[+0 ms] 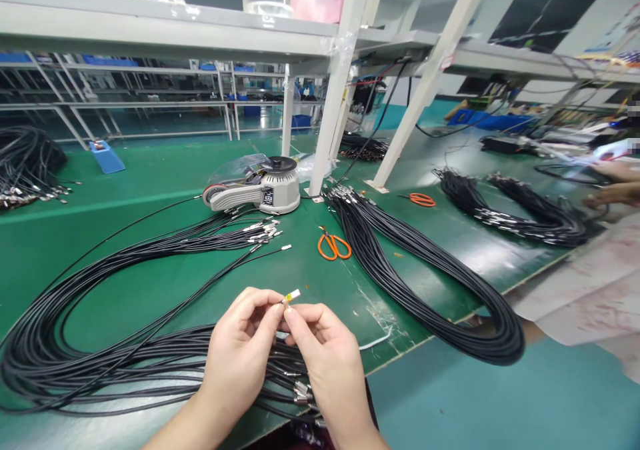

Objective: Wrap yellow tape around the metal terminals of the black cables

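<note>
We see green bench (160, 163): black cables (145, 343) left, cable bundle (493, 340) right, orange-handled scissors (332, 241) between, grey machine (281, 198) farther, blue holder (108, 159) far left.

the connector (296, 294), pale at its tip with a yellow band (289, 299) behind, is pinched between the fingertips (274, 315), slanting up and rightward beyond them.

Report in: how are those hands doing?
Left hand, right hand: both pinching small white-and-yellow tip. Black cables beneath. Nearest scissors beyond, not touching.
</note>
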### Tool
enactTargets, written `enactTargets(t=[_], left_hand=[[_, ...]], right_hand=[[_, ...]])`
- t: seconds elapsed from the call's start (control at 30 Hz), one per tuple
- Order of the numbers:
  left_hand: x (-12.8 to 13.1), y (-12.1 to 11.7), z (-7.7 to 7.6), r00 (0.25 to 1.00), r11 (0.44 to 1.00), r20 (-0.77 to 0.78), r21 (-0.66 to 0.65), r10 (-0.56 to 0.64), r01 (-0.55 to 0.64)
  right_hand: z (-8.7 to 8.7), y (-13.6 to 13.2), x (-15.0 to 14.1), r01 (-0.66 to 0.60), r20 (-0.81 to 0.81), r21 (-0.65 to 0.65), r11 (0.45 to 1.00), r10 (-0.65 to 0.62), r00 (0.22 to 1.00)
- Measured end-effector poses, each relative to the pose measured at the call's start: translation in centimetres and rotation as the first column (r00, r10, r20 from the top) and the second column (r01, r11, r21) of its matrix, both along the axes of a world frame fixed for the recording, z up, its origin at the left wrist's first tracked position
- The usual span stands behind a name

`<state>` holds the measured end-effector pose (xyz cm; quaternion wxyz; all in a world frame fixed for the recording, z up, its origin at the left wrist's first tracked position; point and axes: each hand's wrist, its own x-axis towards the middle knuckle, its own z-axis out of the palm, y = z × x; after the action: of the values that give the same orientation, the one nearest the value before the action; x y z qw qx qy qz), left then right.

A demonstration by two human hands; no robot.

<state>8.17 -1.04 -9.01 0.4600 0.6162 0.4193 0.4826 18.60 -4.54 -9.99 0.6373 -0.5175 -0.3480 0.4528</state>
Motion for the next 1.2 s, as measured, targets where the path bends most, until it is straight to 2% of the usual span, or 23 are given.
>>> enactTargets(t=[0.13, 0.27, 0.4, 0.73, 0.93, 1.2], left_hand=[[-0.1, 0.1, 0.1, 1.0, 0.994, -0.012, -0.112, 0.008, -0.009], [-0.2, 0.2, 0.1, 0.995, 0.991, -0.1, -0.131, -0.007, -0.006], [-0.2, 0.2, 0.2, 0.994, 0.984, -0.107, -0.178, -0.018, -0.001], [-0.2, 0.5, 0.4, 0.993, 0.913, 0.048, -0.39, -0.11, 0.12], [-0.3, 0.6, 0.2, 0.981, 0.885, 0.115, -0.424, -0.157, 0.192], [-0.5, 0.6, 0.3, 0.961, 0.861, 0.191, -0.435, -0.2, 0.265]], right_hand=[[-0.1, -0.1, -0.1, 0.002, -0.006, -0.017, 1.0, -0.002, 1.0], [-0.1, -0.1, 0.0, 0.022, 0.005, -0.039, 0.999, -0.022, 1.0], [-0.2, -0.2, 0.0, 0.033, 0.032, -0.055, 0.998, -0.031, 0.999], [0.1, 0.0, -0.1, 0.05, 0.042, -0.052, 0.997, -0.048, 0.998], [0.2, 0.1, 0.2, 0.005, 0.028, -0.068, 0.998, -0.003, 1.0], [0.8, 0.3, 0.4, 0.004, 0.01, -0.056, 0.998, -0.004, 1.0]])
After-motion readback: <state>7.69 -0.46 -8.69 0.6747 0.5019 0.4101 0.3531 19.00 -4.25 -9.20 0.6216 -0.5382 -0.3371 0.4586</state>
